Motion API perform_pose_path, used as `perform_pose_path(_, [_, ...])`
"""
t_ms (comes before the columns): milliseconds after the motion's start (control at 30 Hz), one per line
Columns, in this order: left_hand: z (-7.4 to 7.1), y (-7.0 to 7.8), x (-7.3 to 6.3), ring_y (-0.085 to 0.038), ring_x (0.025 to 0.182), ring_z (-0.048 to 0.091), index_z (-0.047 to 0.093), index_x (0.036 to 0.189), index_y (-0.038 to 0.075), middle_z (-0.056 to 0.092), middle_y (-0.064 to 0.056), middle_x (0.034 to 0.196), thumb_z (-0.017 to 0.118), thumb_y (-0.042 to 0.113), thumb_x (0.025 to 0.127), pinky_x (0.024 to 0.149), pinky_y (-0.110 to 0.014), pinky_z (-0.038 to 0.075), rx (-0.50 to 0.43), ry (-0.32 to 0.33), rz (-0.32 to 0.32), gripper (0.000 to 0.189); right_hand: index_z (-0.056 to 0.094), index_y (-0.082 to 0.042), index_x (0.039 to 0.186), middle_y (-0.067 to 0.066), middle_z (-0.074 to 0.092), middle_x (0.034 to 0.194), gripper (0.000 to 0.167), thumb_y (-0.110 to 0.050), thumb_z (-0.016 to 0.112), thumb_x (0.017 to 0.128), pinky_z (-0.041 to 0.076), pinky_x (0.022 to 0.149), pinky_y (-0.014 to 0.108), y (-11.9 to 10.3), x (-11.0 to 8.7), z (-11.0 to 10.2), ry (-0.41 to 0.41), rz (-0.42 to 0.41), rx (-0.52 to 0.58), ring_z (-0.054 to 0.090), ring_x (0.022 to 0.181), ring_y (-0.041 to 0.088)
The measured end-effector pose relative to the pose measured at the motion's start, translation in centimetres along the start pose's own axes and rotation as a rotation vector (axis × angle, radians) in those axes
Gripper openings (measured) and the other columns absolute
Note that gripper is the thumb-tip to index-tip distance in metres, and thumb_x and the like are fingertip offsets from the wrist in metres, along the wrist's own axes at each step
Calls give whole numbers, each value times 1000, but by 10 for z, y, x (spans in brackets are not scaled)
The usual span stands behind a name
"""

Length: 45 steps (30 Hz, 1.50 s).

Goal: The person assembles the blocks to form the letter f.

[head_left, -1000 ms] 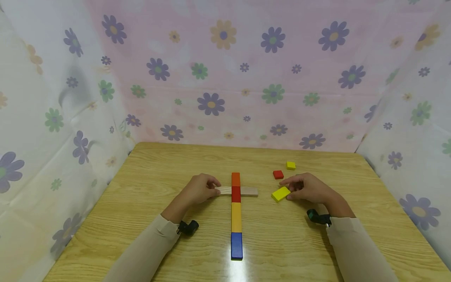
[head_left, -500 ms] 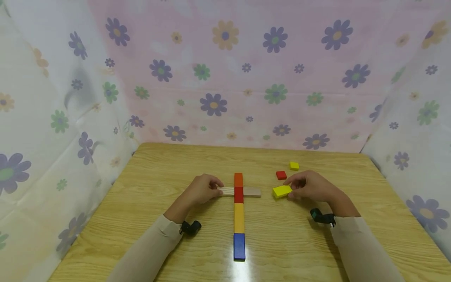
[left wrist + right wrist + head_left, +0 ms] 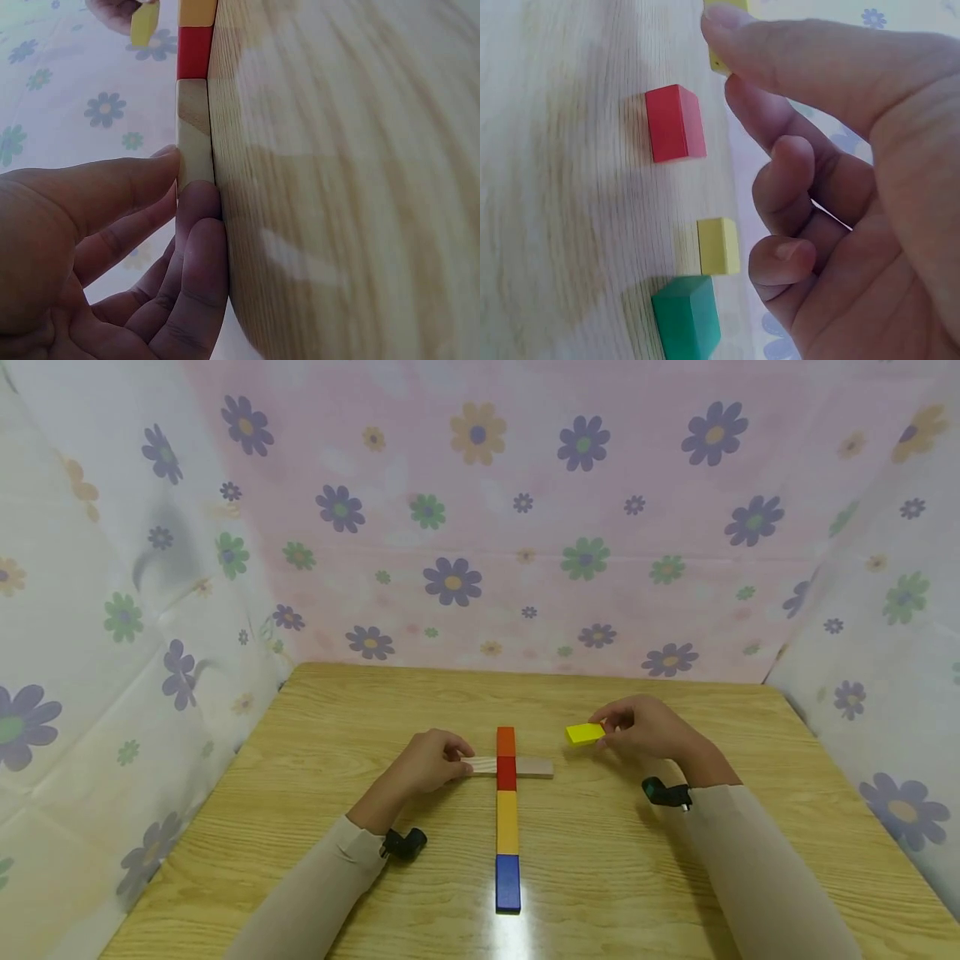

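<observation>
My left hand [image 3: 435, 762] pinches the outer end of a plain wooden block [image 3: 193, 127] lying against the left side of a red block [image 3: 506, 773]. That red block belongs to a straight row with an orange block [image 3: 506, 741] at the far end, then a yellow-orange block [image 3: 507, 822] and a blue block [image 3: 507, 883] nearest. On the right side of the row lies a second plain wooden block [image 3: 535, 767]. Held up between thumb and fingers of my right hand [image 3: 648, 727] is a yellow rectangular block [image 3: 584, 734], tilted above the table.
In the right wrist view, a loose red block [image 3: 675, 124], a small yellow block [image 3: 718, 246] and a green block [image 3: 687, 319] stand on the wooden table [image 3: 562, 187]; my right hand hides them in the head view. Flowered cloth [image 3: 480, 527] hangs behind and at both sides.
My right hand has raised the yellow block off the table and carried it away from me and slightly left, covering the loose blocks. The left hand stays at the wooden block.
</observation>
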<state>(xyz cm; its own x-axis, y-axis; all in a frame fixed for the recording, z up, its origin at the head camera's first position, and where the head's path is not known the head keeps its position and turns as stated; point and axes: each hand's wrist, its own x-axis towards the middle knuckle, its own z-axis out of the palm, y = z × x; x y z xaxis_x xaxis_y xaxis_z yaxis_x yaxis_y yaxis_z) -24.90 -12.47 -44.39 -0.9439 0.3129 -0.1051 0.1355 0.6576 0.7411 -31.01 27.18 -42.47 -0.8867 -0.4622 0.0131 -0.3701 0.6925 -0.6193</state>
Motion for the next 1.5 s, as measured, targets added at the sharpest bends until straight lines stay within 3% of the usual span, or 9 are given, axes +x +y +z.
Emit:
perform_pose_path(333, [0,-1,0,-16,70,60,78,112,15,67,-1,91,78,20,94,61,-29,53,6,-8,-3,19,75,-20,122,3,69,90,37,-26,85,88,47,58,32,-1,23,4,13,101,16,56,69,22])
perform_pose_path(633, [1,-3,0,-17,70,60,77,112,17,67,-1,89,79,20,94,62,-30,54,-18,-8,-17,19,77,-19,121,3,71,97,35,-26,84,88,52,73,33,0,42,17,85,99,-11,61,84,22])
perform_pose_path(900, [1,-3,0,-16,69,60,77,111,16,67,-1,88,79,20,94,61,-29,53,0,-11,-13,18,74,-16,126,8,70,104,36,-21,81,91,56,76,34,-12,52,28,78,153,2,62,89,24])
perform_pose_path(1200, [-2,1,-1,-16,68,58,77,111,14,66,-2,88,79,18,93,60,-28,51,-2,-2,-15,18,74,-16,126,9,70,104,36,-22,82,91,52,63,32,-27,65,40,48,170,-4,57,68,21])
perform_pose_path(1367, [-3,2,-1,-17,69,58,78,110,14,66,-2,88,79,18,93,61,-28,50,4,1,-13,18,74,-16,128,11,71,111,36,-20,80,92,54,75,36,-32,67,42,34,141,-34,62,90,24])
perform_pose_path(1500, [-2,1,1,-17,70,58,78,111,14,66,-2,88,79,18,93,61,-29,50,1,-6,-15,18,74,-16,129,12,72,114,36,-18,79,93,54,88,42,-35,68,44,16,124,-49,64,99,27])
